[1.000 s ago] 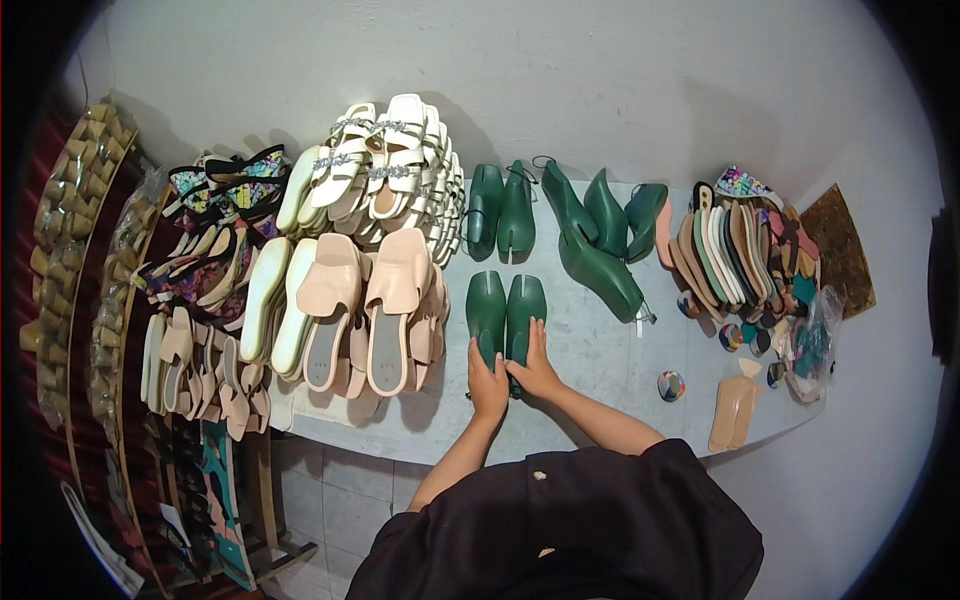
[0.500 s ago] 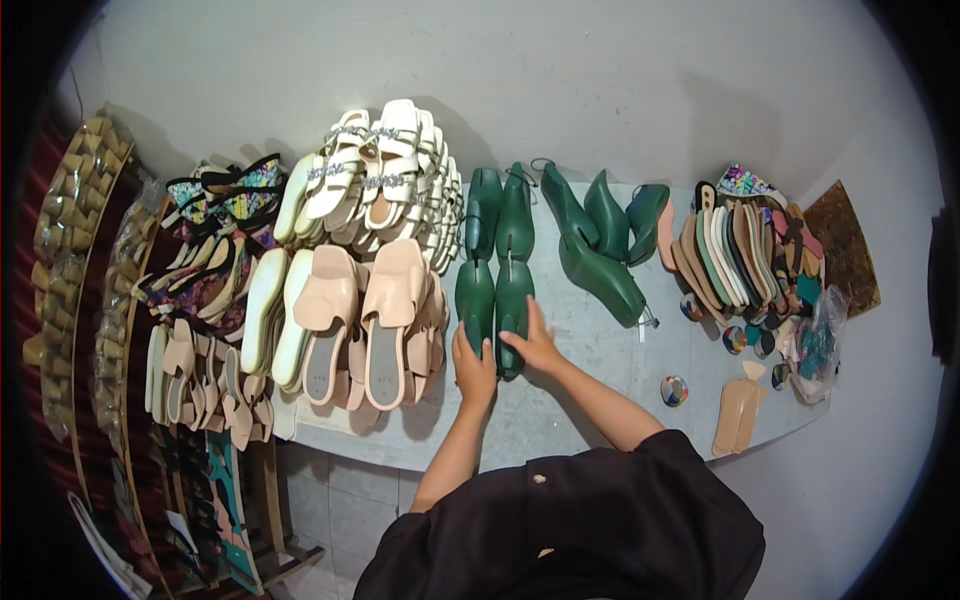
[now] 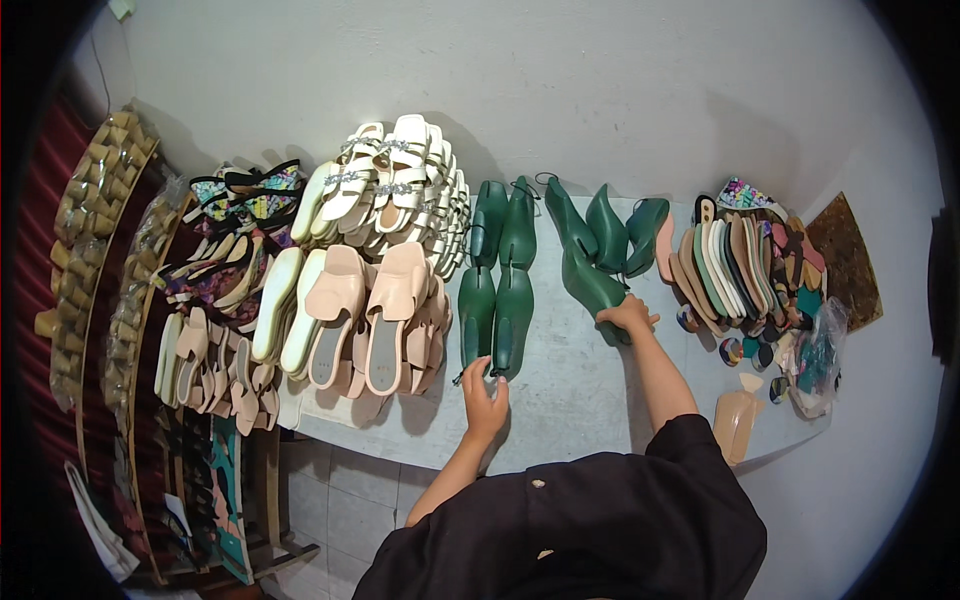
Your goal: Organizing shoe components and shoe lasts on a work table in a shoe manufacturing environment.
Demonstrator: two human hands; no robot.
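Two pairs of green shoe lasts stand end to end in the middle of the table. My left hand (image 3: pixel 486 404) is at the near end of the front pair, fingers parted beside the black cord of the left front last (image 3: pixel 477 318); the right front last (image 3: pixel 514 320) lies alongside. Farther right, my right hand (image 3: pixel 632 315) grips the near end of a slanted green last (image 3: pixel 588 283), partly covering it. Behind that one lie more green lasts, among them an upright one (image 3: pixel 606 230) and a last with a pink sole (image 3: pixel 650 237).
Beige slides (image 3: pixel 398 280) and stacked white sandals (image 3: pixel 405 150) crowd the left of the table. On the right are a row of insoles (image 3: pixel 718 262), a clear plastic bag (image 3: pixel 826 340) and tan sole pieces (image 3: pixel 736 425). Wrapped heels (image 3: pixel 100 190) fill racks at far left.
My right hand has left the front pair of lasts and moved right onto the slanted last. My left hand has slid nearer to me, to the pair's near end. The view has shifted slightly.
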